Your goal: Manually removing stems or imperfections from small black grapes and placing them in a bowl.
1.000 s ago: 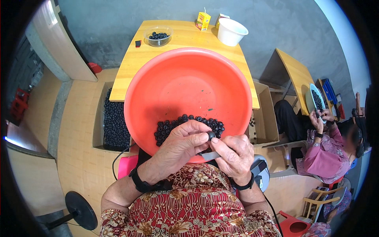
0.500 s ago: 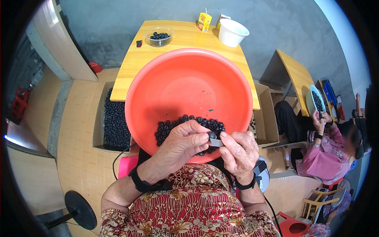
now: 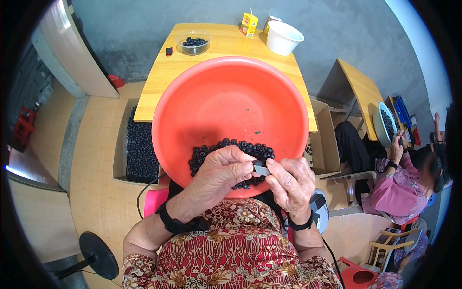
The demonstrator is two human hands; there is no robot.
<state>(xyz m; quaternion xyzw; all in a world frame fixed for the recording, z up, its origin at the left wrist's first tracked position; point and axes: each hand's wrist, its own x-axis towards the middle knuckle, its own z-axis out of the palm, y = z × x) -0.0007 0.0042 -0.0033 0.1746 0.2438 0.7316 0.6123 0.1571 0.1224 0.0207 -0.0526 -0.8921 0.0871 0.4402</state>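
Note:
Over the near part of a large red basin [image 3: 231,72], both my hands work close together. My left hand [image 3: 222,168] is closed in a pinch on a small round black piece [image 3: 258,163], mostly covered by the fingers. A thin flat grey metal blade [image 3: 262,170] is pinched by my right hand [image 3: 292,180], its free end against the black piece. Under my hands, many small round black pieces with holes [image 3: 236,148] lie heaped at the basin's near side. Dark scraps [image 3: 257,132] dot the basin floor.
The basin rests on a yellow wooden table [image 3: 161,79], with a clear bowl of black pieces [image 3: 194,44], a white tub [image 3: 284,37] and a yellow drink carton [image 3: 248,25]. Left stands a box of black pieces [image 3: 139,151]; right, a cardboard box [image 3: 325,139]. A co-worker [image 3: 397,192] sits at right.
The grey blade has turned slightly and shifted against the black piece in my left fingers. My hands stay in nearly the same place. The co-worker's hands have moved a little.

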